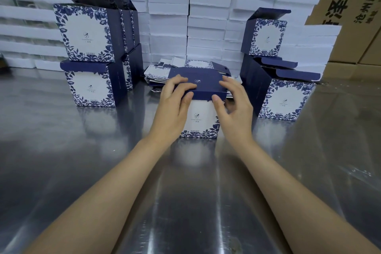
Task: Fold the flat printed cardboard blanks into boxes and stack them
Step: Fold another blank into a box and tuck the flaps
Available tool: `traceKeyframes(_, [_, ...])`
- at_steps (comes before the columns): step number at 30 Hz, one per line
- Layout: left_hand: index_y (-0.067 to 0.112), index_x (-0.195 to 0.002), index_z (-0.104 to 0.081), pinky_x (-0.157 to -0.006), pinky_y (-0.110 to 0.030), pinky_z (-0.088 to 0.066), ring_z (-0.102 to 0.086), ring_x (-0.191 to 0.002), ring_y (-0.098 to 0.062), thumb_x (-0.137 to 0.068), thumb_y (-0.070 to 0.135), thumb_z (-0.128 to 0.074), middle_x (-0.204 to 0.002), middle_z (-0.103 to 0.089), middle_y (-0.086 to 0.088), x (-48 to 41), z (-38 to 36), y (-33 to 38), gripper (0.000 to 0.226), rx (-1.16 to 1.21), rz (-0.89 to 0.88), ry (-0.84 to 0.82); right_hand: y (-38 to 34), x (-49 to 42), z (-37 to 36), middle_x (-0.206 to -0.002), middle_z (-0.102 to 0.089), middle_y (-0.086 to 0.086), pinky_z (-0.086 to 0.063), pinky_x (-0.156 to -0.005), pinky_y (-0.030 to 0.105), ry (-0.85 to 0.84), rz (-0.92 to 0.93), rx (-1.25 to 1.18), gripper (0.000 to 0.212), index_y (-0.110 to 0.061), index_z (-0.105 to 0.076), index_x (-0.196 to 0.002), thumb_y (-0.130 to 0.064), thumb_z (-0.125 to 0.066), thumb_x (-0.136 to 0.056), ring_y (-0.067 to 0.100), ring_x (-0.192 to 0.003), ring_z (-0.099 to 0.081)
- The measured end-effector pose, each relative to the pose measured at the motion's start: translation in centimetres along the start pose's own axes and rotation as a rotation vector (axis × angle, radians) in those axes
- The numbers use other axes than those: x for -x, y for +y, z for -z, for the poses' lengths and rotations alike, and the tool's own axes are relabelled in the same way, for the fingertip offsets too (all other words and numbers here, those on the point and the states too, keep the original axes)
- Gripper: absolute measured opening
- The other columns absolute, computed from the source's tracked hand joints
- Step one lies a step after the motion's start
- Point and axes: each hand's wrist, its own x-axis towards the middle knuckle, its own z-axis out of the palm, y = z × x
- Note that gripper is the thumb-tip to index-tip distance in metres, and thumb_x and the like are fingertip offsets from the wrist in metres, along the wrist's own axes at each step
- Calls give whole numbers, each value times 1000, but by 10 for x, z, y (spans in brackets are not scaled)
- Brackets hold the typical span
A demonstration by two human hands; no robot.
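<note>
Your left hand (175,97) and right hand (233,99) pinch the box (201,117) by its lid; it looks like light card that creases easily, so grip along its folds.

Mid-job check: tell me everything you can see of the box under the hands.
The box is printed cardboard: white front face with a small logo and blue floral border, dark navy lid. It stands upright on the steel table, lid folded down. The left hand and right hand pinch the lid, fingers on top, thumbs on its front lip.
</note>
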Motion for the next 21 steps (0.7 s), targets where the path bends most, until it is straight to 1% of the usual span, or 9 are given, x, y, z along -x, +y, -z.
traceKeyframes(1, [6, -119, -64, -111, -30, -32, -38, -132, -17, -100, 6, -47, -128, -49, -7, -1, 1, 0, 25, -11, -6, 8, 1, 0, 0, -126, -57, 3, -49, -85, 25, -4, 9, 6, 23, -3, -64, -112, -3, -64, -89, 4, -116, -51])
traceKeyframes(3, [7, -115, -66, -106, -21, -33, -44, -124, -19, -98, 1, -49, -120, -52, -9, -1, 2, 1, 25, -54, -40, 34, 3, 2, -3, -123, -59, 7, -47, -94, 28, -35, 36, 40, 20, -2, -65, -108, -1, -62, -89, 15, -119, -54])
traceKeyframes(5, [8, -113, -68, -100, -19, -35, -47, -115, -20, -95, -2, -50, -115, -54, -9, 0, 1, 3, 27, -86, -80, 52, 1, 4, -8, -122, -56, 6, -39, -101, 20, -74, 31, 57, 22, -4, -65, -109, 0, -58, -89, 22, -123, -51])
traceKeyframes(7, [10, -111, -68, -92, -21, -41, -46, -113, -19, -95, 1, -52, -114, -54, -7, 0, 0, 4, 25, -98, -85, 52, -4, 5, -11, -121, -51, 1, -33, -98, 10, -95, -12, 52, 22, -8, -65, -109, -3, -57, -90, 21, -124, -47])
traceKeyframes(8, [12, -111, -68, -88, -21, -42, -45, -114, -18, -95, 5, -54, -115, -54, -4, 0, 0, 4, 23, -106, -76, 49, -6, 5, -12, -120, -48, -1, -33, -97, 10, -104, -22, 55, 20, -8, -65, -109, -6, -58, -90, 20, -123, -47])
traceKeyframes(11, [16, -107, -68, -89, -21, -40, -43, -115, -14, -90, 13, -59, -114, -53, 4, -1, -3, 6, 19, -121, -43, 46, -9, 2, -11, -113, -52, -1, -34, -94, 12, -95, 8, 108, 14, -9, -66, -102, -13, -59, -91, 18, -114, -49])
traceKeyframes(14, [15, -99, -67, -91, -18, -37, -42, -111, -14, -86, 16, -58, -109, -52, 4, 0, -7, 12, 15, -27, -4, 86, -15, -2, -14, -99, -60, -2, -39, -85, 22, -36, 51, 176, 11, -8, -64, -89, -13, -55, -91, 16, -100, -50])
traceKeyframes(18, [18, -94, -67, -83, -7, -34, -41, -109, -10, -86, 23, -53, -105, -52, 8, -2, -9, 13, 17, -6, 39, 97, -16, -5, -18, -94, -60, -7, -35, -78, 16, -36, 24, 197, 11, -11, -61, -86, -12, -52, -92, 15, -93, -48])
traceKeyframes(21, [20, -93, -66, -79, -18, -40, -41, -110, -11, -91, 22, -54, -104, -52, 10, -7, -10, 12, 13, -53, 55, 99, -14, -6, -19, -95, -61, -7, -35, -75, 21, -53, 12, 220, 13, -13, -62, -87, -15, -51, -93, 13, -93, -48])
